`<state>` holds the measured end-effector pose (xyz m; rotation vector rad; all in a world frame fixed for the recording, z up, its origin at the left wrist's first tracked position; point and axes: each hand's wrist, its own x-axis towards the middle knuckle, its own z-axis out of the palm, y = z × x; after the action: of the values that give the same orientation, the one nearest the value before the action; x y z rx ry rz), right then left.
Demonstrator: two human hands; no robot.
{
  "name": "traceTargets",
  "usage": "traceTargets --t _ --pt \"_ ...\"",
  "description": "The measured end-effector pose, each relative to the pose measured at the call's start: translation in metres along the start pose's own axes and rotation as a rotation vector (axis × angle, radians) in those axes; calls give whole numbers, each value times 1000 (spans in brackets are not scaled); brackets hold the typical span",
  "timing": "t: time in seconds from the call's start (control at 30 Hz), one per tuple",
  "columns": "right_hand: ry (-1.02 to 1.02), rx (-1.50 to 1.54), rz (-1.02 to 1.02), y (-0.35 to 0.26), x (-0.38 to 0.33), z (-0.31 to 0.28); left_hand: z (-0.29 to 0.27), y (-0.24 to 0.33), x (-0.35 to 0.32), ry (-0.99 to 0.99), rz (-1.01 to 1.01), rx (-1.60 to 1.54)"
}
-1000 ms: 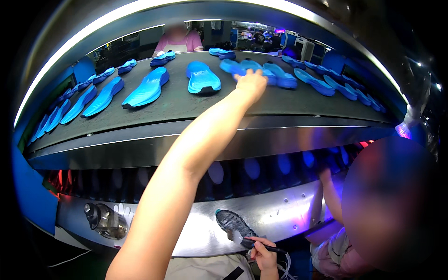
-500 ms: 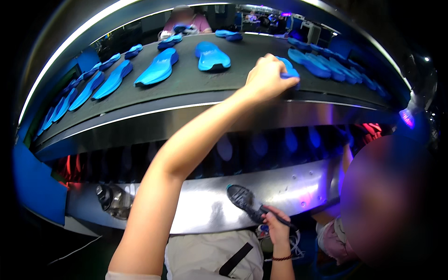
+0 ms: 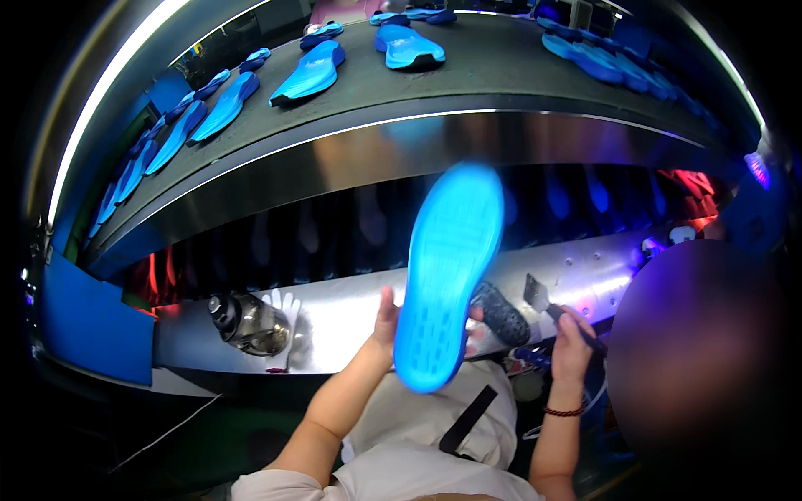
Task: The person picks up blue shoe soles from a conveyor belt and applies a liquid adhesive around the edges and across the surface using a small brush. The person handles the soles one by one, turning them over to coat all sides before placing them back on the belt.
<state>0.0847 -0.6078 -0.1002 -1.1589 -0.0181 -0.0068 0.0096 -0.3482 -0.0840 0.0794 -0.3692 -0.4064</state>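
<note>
A bright blue shoe sole [image 3: 447, 275] stands up in front of me, its long grooved face turned toward me. My left hand [image 3: 386, 319] grips it, thumb at the left edge and fingertips showing past the right edge; the rest of the fingers are behind it. My right hand [image 3: 572, 344] is closed around the dark handle of a flat brush [image 3: 537, 294], bristles pointing up and left. Between the blue sole and the brush, a dark, shoe-sole-shaped piece [image 3: 503, 317] lies on the metal ledge [image 3: 334, 338], partly hidden by the blue sole.
Beyond the ledge, a dark conveyor belt [image 3: 359, 100] carries several blue soles [image 3: 309, 73]. A dark-lidded bottle [image 3: 251, 326] and a white glove [image 3: 286, 321] rest at the ledge's left. Another person [image 3: 693, 351], blurred, is close on my right. Red-lit strips glow under both ends of the belt.
My left hand has brought a blue sole from the belt toward me, above the ledge. The brush in my right hand has lifted away from the dark piece, to the right. The view has tilted down.
</note>
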Motion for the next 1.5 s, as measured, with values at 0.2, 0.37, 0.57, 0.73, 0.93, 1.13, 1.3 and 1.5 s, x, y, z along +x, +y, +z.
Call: traceTargets --t 0.2,0.37,0.57,0.73,0.93,1.13,1.3,1.5 --pt "-407 23 164 -3 -21 59 -44 -37 -35 476 67 59" --pt "-400 47 285 24 2 93 -32 -44 -25 375 120 53" --pt "-524 -502 -62 25 -2 135 -32 -48 -20 688 246 151" --pt "-817 -697 -571 15 -40 131 -34 -13 -27 766 357 309" --pt "-1099 -629 -176 -31 -37 107 -16 2 -47 598 234 256" --pt "-753 -490 -181 -34 -16 136 8 -25 -22 580 155 199" --pt "-1134 -264 -163 -47 -19 131 19 -16 -23 639 215 213" --pt "-1137 -410 -264 -48 -18 130 14 -7 -17 389 292 354"
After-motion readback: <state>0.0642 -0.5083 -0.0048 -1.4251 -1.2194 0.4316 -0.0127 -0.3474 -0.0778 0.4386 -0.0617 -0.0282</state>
